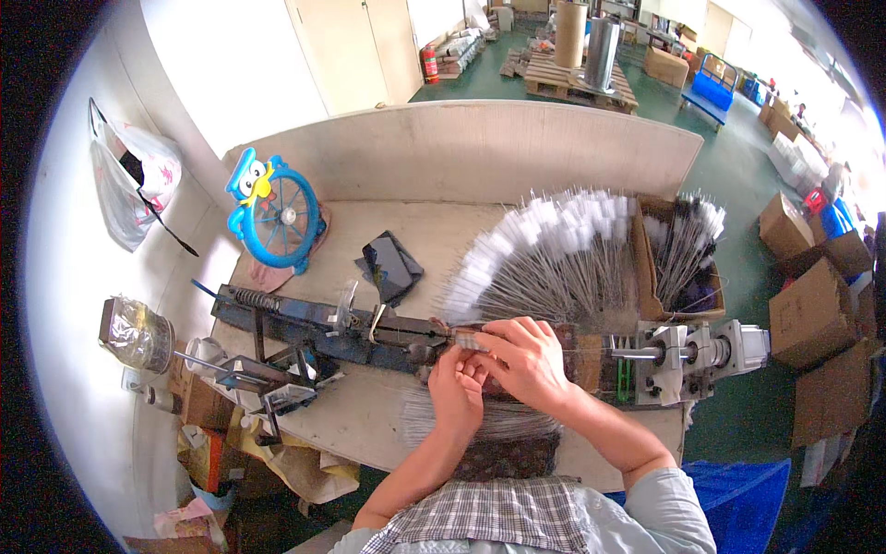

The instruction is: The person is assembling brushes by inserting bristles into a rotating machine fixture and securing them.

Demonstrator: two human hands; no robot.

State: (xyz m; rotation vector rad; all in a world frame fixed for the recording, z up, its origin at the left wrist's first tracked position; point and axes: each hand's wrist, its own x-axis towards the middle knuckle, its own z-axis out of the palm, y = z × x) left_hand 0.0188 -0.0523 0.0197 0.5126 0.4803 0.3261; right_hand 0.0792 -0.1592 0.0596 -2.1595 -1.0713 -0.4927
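Note:
Both my hands meet at the middle of a long bench machine. My right hand is closed, palm down, its fingertips pinching a small grey-white piece; its kind is too small to tell. Just below and left of it, my left hand has its fingers curled together at the same spot, and what they hold is hidden. On the right, a metal shaft points from a motor-driven unit toward my hands. Thin wires lie in a bundle under my forearms, at the bench's near side.
Many white-tipped wire brushes fan out behind the machine, beside a cardboard box of dark-tipped ones. A blue cartoon fan, black pouch and clamp lamp stand left. Cartons line the right floor.

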